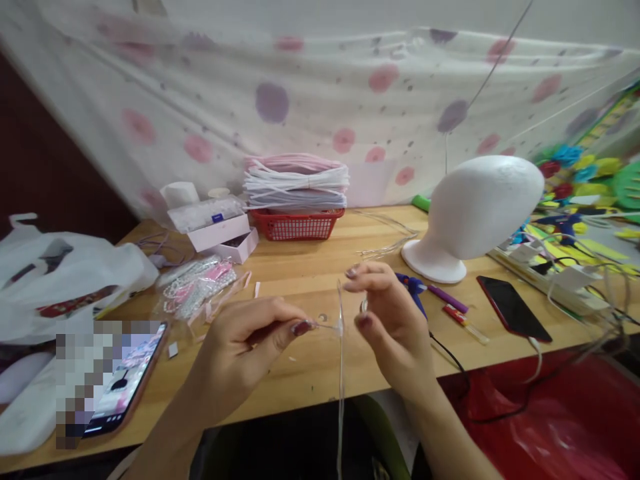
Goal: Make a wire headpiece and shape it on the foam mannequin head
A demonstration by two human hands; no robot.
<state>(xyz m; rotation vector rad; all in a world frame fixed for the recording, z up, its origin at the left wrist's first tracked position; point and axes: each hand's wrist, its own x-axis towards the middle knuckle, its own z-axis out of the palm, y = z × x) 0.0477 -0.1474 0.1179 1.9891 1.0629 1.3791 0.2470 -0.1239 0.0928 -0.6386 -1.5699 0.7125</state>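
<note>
A Fine Crossing Near Mid-Frame

Just below the centre of the frame, the left hand (245, 347) pinches a thin strand (328, 327) between thumb and forefinger. The strand's far end meets a pale, upright wire (341, 373), which drops from near the middle of the frame to its bottom edge. A small whitish patch shows where they meet (glue, a knot or merely a glint, I cannot tell).

The right hand (400, 327), right of centre, is loosely curled, with thumb and fingers parted. Its upper fingertips are beside the wire's top end; whether they touch it is unclear, but no firm grip shows.

The step in hand looks like fixing or winding strand and wire together at that patch. The next move seems to call for steadiness: the left pinch kept snug, and the right fingertips closing lightly on the wire near the crossing without tugging the strand loose.

Just beyond the right hand, a blue glue gun (413, 287) lies on the wooden table (295, 267), while a white foam head (480, 213) stands at upper right.
</note>
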